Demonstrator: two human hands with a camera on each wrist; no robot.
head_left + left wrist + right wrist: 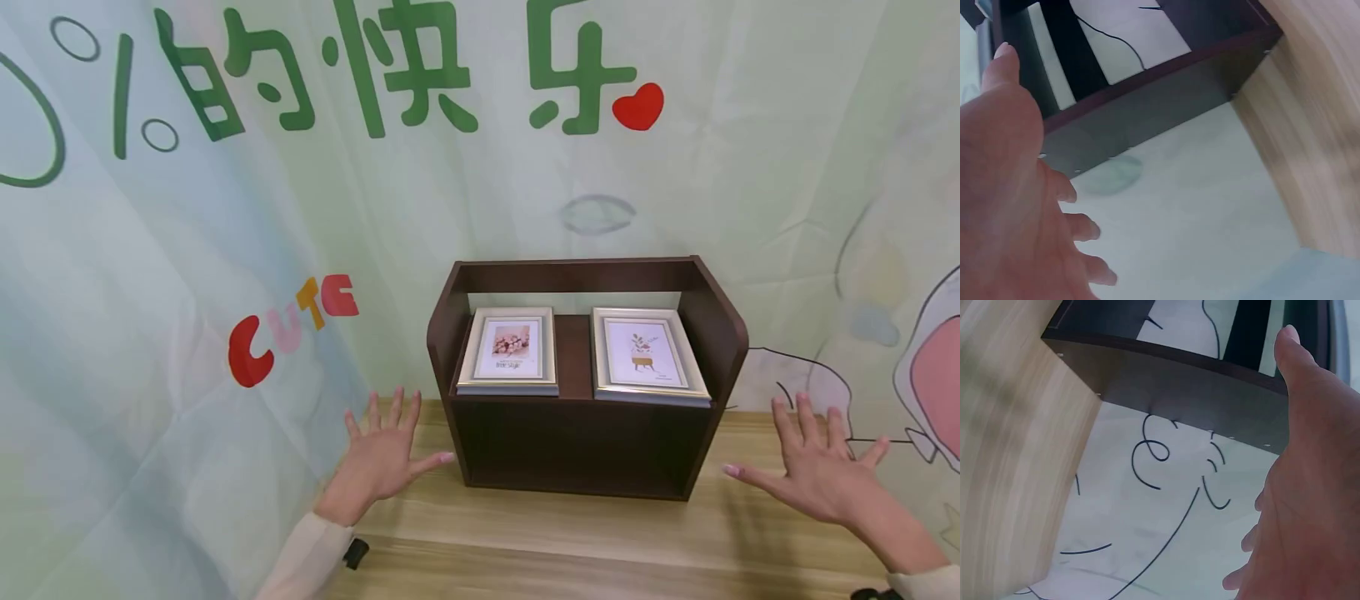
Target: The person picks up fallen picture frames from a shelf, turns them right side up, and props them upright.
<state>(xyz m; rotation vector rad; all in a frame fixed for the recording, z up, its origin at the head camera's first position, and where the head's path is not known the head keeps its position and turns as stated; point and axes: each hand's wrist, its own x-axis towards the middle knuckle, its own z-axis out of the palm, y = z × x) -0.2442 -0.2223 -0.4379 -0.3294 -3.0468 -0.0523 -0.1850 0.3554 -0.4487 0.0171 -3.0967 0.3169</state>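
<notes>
A small dark brown shelf (573, 400) stands on the wooden table, with two framed pictures lying on its upper board. The left picture frame (512, 350) shows pink flowers; the right picture frame (645, 350) shows a potted plant. To the left of the shelf, my left hand (382, 458) is held with fingers spread and nothing in it. My right hand (821, 471) is spread the same way on the other side, also holding nothing. Both thumbs point inward toward the shelf. In the wrist views, the left hand (1010, 200) and right hand (1310, 475) overlap the shelf's side panels.
Pale wood-grain tabletop (525, 542) lies beneath the shelf. Behind and to the left hangs a light green printed cloth (420, 208) with green characters, a red heart (638, 107) and colourful letters. The shelf's lower compartment (573, 450) is open at the front.
</notes>
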